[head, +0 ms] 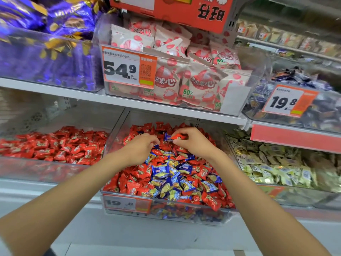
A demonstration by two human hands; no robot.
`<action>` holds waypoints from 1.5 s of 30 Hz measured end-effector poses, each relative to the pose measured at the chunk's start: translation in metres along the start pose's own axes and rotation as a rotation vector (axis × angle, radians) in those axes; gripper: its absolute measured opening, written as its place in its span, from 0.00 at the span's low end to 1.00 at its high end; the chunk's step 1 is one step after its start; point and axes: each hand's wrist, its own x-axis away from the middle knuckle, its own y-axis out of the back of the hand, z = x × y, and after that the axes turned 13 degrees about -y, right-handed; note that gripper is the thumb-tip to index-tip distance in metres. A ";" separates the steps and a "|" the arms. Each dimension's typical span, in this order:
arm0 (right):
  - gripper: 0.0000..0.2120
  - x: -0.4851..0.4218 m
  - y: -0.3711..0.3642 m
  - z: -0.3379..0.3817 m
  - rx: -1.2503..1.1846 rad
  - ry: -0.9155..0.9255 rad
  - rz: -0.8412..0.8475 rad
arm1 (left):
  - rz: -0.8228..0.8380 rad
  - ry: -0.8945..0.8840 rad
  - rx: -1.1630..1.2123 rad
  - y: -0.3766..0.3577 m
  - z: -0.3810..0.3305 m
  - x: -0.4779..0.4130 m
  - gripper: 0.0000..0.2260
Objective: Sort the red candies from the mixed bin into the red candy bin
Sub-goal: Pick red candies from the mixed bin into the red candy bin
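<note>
The right hand (191,143) pinches a red candy (179,137) between the thumb and curled fingertips, just above the heap towards the back of the mixed bin (118,133). The candy lies roughly level. Its long axis runs left to right across the view, with one crimped end pointing at the left hand and the other tucked under the fingers. A blue candy (167,136) touches the free end; I cannot tell whether it is caught in the pinch or only lies on the heap behind.

The left hand (143,146) is just beside the right, knuckles up, with its fingers curled down into the heap. The hand itself hides whether it holds anything.

The red bin (36,169) stands directly to the left of the mixed bin and already holds a broad layer of red pieces, with no other colour showing. The task looks far from finished. Red pieces are still thick along the back, the left side and the front right corner of the mixed bin, surrounding the blue ones in the middle. The pinched candy has still to cross to the left, over the wall between the bins.
</note>
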 end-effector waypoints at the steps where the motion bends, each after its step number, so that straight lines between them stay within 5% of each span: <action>1: 0.06 0.006 0.003 -0.001 -0.039 0.009 -0.010 | 0.002 0.000 -0.030 -0.003 -0.001 -0.003 0.14; 6: 0.08 0.028 0.013 -0.009 -0.102 -0.008 0.001 | 0.229 0.018 -0.317 -0.009 -0.004 -0.008 0.28; 17: 0.07 0.041 0.014 -0.017 -0.084 0.009 -0.046 | -0.076 -0.077 -0.056 0.004 -0.009 0.002 0.07; 21: 0.15 0.027 -0.001 -0.005 0.027 0.017 -0.003 | -0.161 -0.047 -0.003 0.010 -0.010 0.008 0.07; 25: 0.26 0.018 -0.021 0.003 0.170 -0.023 0.209 | -0.166 -0.052 0.039 0.014 -0.013 0.016 0.11; 28: 0.20 0.018 -0.020 0.005 0.143 -0.034 0.197 | -0.148 -0.086 0.032 0.022 -0.017 0.025 0.19; 32: 0.06 0.025 -0.006 0.001 0.065 -0.038 0.092 | -0.188 -0.117 0.065 0.034 -0.022 0.034 0.12; 38: 0.02 0.044 -0.011 0.015 -0.031 -0.023 0.136 | -0.213 -0.126 0.095 0.043 -0.017 0.048 0.04; 45: 0.15 0.053 -0.053 0.057 0.030 0.133 0.230 | -0.409 -0.146 0.165 0.058 -0.008 0.073 0.14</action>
